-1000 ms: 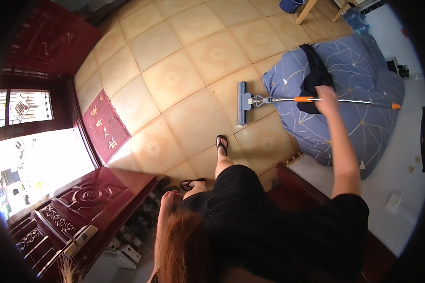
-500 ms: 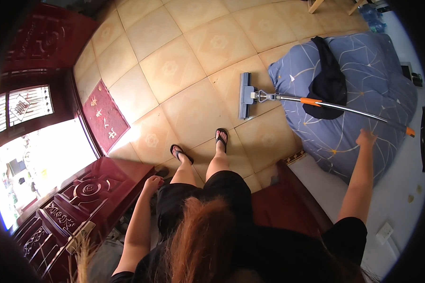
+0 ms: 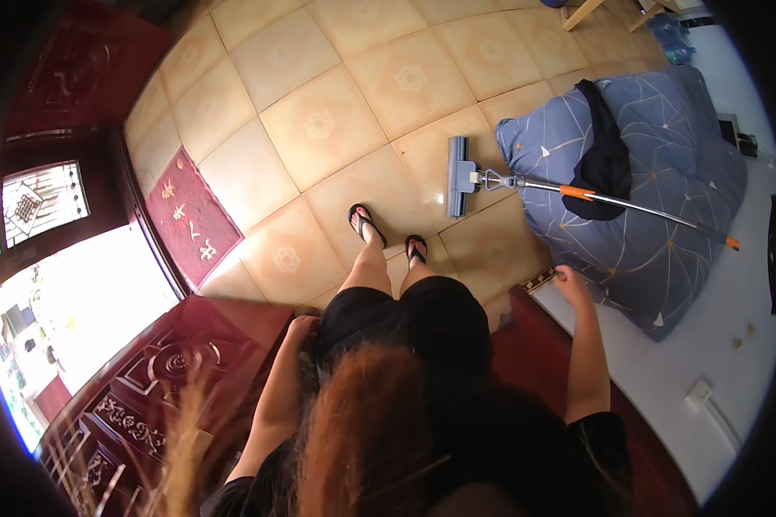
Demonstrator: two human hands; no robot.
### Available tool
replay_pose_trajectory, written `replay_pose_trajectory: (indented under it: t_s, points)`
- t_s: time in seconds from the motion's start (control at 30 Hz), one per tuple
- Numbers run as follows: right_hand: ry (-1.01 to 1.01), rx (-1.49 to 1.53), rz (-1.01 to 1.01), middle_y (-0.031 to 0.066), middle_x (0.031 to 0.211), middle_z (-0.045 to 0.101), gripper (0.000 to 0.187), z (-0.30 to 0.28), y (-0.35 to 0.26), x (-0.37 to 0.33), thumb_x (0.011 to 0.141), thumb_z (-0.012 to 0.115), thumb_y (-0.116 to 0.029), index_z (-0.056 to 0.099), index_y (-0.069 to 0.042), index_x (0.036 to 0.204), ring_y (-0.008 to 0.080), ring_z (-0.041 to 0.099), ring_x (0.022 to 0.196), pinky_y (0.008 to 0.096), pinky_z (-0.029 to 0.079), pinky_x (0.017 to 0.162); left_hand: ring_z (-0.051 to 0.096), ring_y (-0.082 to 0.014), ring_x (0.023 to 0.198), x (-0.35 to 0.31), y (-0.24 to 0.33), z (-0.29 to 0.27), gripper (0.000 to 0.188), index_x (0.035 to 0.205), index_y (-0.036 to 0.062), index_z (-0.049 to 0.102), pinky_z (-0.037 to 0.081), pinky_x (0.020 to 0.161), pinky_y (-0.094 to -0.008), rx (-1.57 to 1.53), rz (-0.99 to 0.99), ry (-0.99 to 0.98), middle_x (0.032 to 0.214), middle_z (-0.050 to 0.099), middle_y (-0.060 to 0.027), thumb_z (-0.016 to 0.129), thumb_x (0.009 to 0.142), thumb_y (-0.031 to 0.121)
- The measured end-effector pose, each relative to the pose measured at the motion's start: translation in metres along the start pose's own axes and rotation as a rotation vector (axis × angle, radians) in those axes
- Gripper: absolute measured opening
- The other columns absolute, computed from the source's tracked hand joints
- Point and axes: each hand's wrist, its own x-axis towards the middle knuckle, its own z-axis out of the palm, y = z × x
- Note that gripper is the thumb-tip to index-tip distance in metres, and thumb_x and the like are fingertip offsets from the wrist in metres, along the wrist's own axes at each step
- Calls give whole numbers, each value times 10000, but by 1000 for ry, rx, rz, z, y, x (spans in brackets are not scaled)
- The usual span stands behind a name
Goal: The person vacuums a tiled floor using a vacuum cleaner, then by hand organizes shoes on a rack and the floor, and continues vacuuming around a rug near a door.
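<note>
Right hand (image 3: 569, 282) is empty, fingers loosely curled, touching the bed's wooden corner (image 3: 539, 280). Left hand (image 3: 303, 327) rests on the hip, can't tell its grip. The mop (image 3: 526, 183) lies at 1 o'clock, leaning across the blue duvet (image 3: 655, 215).

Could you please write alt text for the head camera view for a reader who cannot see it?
Seen from above, a person in black stands on a beige tiled floor, the right hand beside a blue patterned quilt where a flat grey mop with a metal handle lies. The left hand rests at the hip, near a carved dark red wooden door.
</note>
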Motion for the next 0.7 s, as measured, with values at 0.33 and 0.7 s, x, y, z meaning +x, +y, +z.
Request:
replay_pose_trajectory:
  t_s: [0.33,0.7]
  points:
    - [-318,256,23,151,940,552,390,104,-57,-24,711,497,-247,509,-14,1024,223,546,818,289,426,703,526,-173,772,13,106,-60,279,953,27,520,410,673,-301,-61,111,12,826,566,-81,394,776,201]
    - [-275,572,93,104,776,560,351,63,-144,-9,728,500,-202,510,41,982,157,526,669,263,417,618,529,-205,849,-6,115,-62,285,954,36,527,404,760,-336,-22,66,-125,901,566,-98,365,793,208]
